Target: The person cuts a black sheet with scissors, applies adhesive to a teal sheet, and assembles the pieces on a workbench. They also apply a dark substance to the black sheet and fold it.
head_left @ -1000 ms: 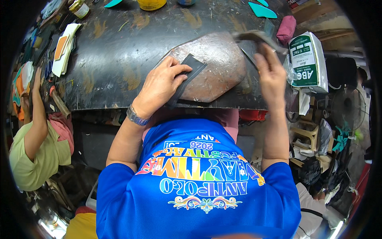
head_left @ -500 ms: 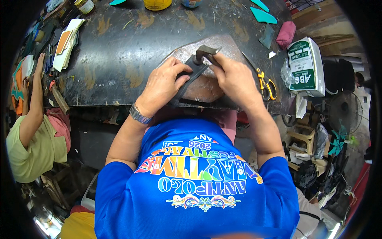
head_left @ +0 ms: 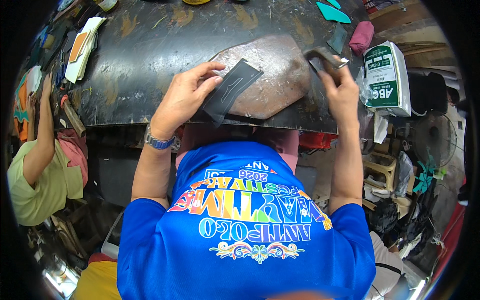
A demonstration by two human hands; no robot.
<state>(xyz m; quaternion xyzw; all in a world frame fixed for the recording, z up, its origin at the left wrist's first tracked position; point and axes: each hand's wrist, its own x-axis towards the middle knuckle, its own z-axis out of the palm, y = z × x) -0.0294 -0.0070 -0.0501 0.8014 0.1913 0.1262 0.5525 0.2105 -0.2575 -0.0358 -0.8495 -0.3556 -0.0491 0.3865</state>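
Observation:
A flat black piece of material with a long pale-edged cutout lies slantwise over the left part of a brown, many-sided slab. My left hand is at its left edge, thumb and forefinger pinching that edge. To the right of the slab, my right hand is closed around a hammer with a dark metal head, raised off the black piece. The hammer is slightly smeared by motion, and fingers cover much of its handle.
White and orange sheets lie at the left beside a wooden-handled tool. Another person's arm reaches onto the table there. At the right stand a pink pouch and a green-and-white can; teal pieces lie farther back.
My right hand has carried the hammer right, off the black piece, uncovering its cutout. My left hand has shifted slightly left. The yellow-handled scissors are no longer visible.

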